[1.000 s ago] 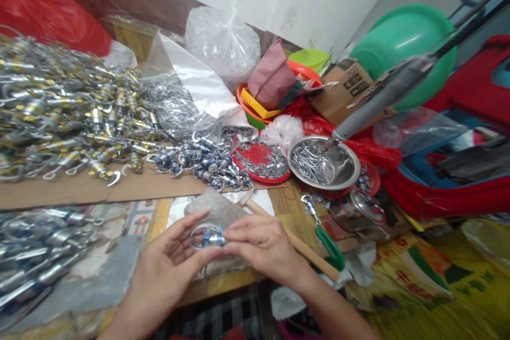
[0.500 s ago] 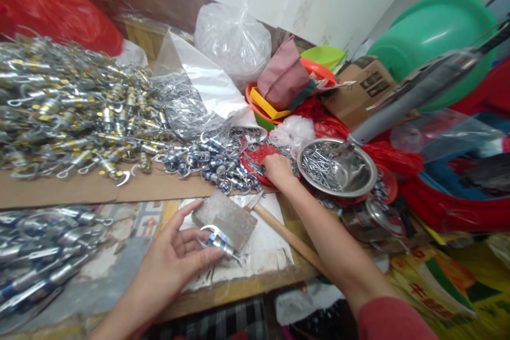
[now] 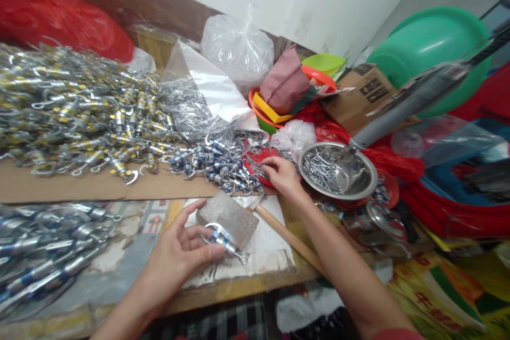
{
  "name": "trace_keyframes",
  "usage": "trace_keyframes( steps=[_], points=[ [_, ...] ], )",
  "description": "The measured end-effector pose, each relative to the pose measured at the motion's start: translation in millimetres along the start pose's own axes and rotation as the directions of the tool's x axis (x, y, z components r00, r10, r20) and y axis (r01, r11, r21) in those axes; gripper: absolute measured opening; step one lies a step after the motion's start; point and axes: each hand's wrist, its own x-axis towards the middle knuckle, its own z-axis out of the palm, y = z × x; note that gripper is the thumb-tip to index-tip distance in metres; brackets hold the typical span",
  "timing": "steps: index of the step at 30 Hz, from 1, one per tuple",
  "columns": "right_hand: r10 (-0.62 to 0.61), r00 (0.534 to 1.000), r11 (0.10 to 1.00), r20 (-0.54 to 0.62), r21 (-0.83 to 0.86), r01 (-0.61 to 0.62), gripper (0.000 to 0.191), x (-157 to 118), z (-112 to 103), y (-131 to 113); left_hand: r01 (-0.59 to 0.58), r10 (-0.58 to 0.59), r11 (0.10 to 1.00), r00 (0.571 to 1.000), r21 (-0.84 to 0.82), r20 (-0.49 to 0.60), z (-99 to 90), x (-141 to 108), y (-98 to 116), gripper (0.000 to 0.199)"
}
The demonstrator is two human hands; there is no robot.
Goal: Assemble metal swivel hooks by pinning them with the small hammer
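Observation:
My left hand (image 3: pixel 187 244) grips a small blue-and-silver metal fitting (image 3: pixel 223 240) with a curved hook end, thumb on one side and fingers behind, at the near edge of a grey metal block (image 3: pixel 235 217). Over the red plate (image 3: pixel 257 156) of small metal parts is my right hand (image 3: pixel 279 174), thumb and index finger drawn together at its rim; whatever lies between the fingertips is too small to make out. A hammer with a wooden handle (image 3: pixel 289 236) lies right of the block. Blue-banded fittings (image 3: pixel 215 164) are heaped behind the block.
Yellow-banded fittings (image 3: pixel 79 106) are piled at the left, more blue-banded ones (image 3: pixel 48 249) at the near left. Right of the plate stands a steel bowl (image 3: pixel 368 183) of metal pins. A grey tool (image 3: pixel 410 103) slants over the bowl, before a green basin (image 3: pixel 438 48).
My right hand has lifted a little from the parts in the red plate, its fingers now showing more. My left hand still grips the fitting by the block. The view has shifted slightly.

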Motion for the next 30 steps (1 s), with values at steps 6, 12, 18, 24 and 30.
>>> trace_keyframes(
  steps=[6,12,18,24,30],
  points=[
    [-0.35,0.925,0.864,0.147,0.431,0.259,0.014,-71.8,-3.0,-49.7,-0.024,0.025,0.999,0.999,-0.028,0.031,-1.7,3.7,-2.6,0.084],
    [-0.425,0.893,0.846,0.146,0.415,0.335,0.015,-81.5,10.6,-60.1,-0.068,0.071,0.996,0.996,-0.057,0.055,-2.2,4.8,-6.3,0.084],
    [-0.303,0.941,0.903,0.149,0.359,0.233,0.017,-75.0,25.9,-68.2,-0.078,0.08,0.995,0.996,-0.059,0.046,-2.2,5.2,-8.0,0.086],
    [-0.245,0.963,0.814,-0.109,0.517,0.266,0.015,-84.1,19.9,-60.6,-0.064,0.065,0.997,0.997,-0.042,0.028,-2.4,5.1,-7.9,0.088],
    [-0.003,0.989,0.998,-0.147,0.059,0.011,0.029,-127.4,2.4,8.0,-0.067,0.068,0.998,0.997,-0.017,0.032,-0.5,1.9,-4.5,0.086]
  ],
)
